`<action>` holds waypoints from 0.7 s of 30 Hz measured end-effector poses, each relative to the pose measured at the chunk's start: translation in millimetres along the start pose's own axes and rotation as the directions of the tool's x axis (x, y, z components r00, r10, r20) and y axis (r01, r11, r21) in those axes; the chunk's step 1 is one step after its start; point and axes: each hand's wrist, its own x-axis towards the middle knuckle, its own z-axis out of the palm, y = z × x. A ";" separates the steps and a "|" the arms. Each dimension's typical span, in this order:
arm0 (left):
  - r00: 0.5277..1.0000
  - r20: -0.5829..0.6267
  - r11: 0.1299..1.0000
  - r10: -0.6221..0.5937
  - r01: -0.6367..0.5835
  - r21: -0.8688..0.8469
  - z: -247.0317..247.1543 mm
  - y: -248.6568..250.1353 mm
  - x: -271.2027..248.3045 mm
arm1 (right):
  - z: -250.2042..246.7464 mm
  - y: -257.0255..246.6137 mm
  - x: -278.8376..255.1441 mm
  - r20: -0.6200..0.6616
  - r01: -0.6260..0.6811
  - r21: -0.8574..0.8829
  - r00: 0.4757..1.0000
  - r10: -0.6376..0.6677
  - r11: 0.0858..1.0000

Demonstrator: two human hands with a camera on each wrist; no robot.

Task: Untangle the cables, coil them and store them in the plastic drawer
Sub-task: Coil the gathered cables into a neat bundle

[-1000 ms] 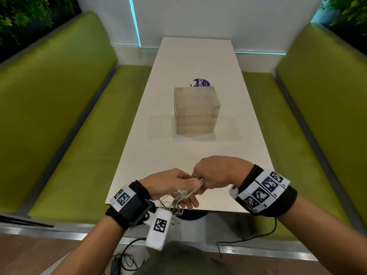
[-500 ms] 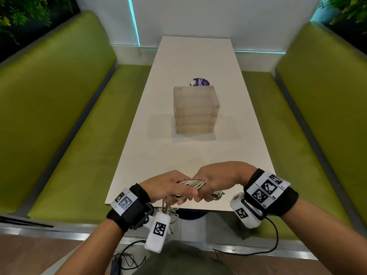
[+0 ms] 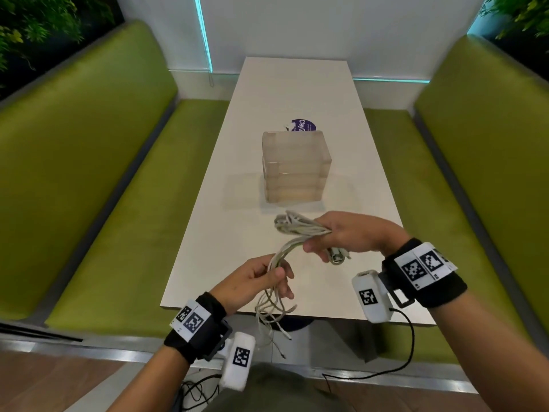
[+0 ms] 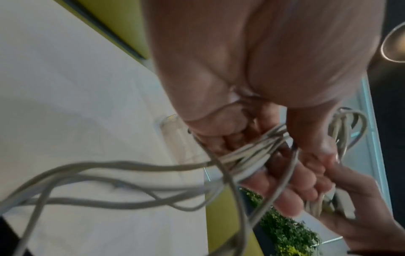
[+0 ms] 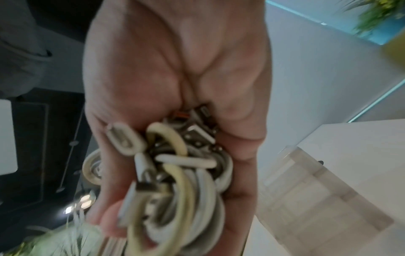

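Observation:
A tangled bundle of white cables [image 3: 297, 227] [image 5: 181, 181] is held above the near end of the white table [image 3: 231, 233]. My right hand [image 3: 332, 236] grips the looped part, with several plugs [image 3: 337, 257] sticking out under the fingers. My left hand [image 3: 267, 278] closes round the trailing strands [image 4: 252, 152], which hang in loose loops [image 3: 273, 310] past the table's front edge. The translucent plastic drawer unit [image 3: 295, 169] [image 5: 324, 190] stands on the table beyond the hands, its drawers pushed in.
A purple round sticker [image 3: 303, 126] lies behind the drawer unit. Green benches [image 3: 118, 203] [image 3: 445, 188] flank the table on both sides. A black wire [image 3: 407, 346] runs from the right wrist camera down toward the floor.
Both hands have risen and moved apart. The right hand carried the looped bundle forward and right over the table; the left stayed near the edge, and the strands now stretch between them.

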 end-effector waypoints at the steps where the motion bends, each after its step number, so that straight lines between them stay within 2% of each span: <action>1: 1.000 -0.027 1.000 0.011 -0.011 0.016 1.9 0.9 0.4 | -3.5 0.4 -0.6 -0.032 0.011 0.031 0.999 -0.010 0.999; 4: 0.997 -0.074 0.999 0.026 -0.023 0.045 4.9 4.1 3.0 | -5.6 1.7 0.1 -0.106 0.063 0.138 0.993 -0.048 0.988; 8: 0.996 -0.083 0.996 -0.014 0.021 0.086 4.2 -0.5 4.0 | -5.8 -1.7 -1.4 -0.233 0.121 0.273 0.971 -0.056 0.954; 12: 0.987 -0.153 0.998 0.040 -0.032 0.049 5.7 7.1 5.2 | 0.5 -3.5 0.5 -0.262 0.125 0.354 0.965 -0.030 0.927; 15: 0.951 -0.298 0.989 0.078 -0.111 -0.095 8.1 18.1 8.4 | 7.4 -0.6 6.6 -0.264 0.094 0.325 0.964 -0.005 0.941; 18: 0.892 -0.449 0.955 0.051 -0.174 -0.238 7.4 23.2 14.3 | 18.6 0.3 13.2 -0.273 0.059 0.292 0.962 0.023 0.955; 21: 0.855 -0.519 0.922 0.009 -0.207 -0.326 8.8 25.8 20.3 | 37.9 1.2 24.8 -0.301 0.025 0.205 0.953 0.039 0.978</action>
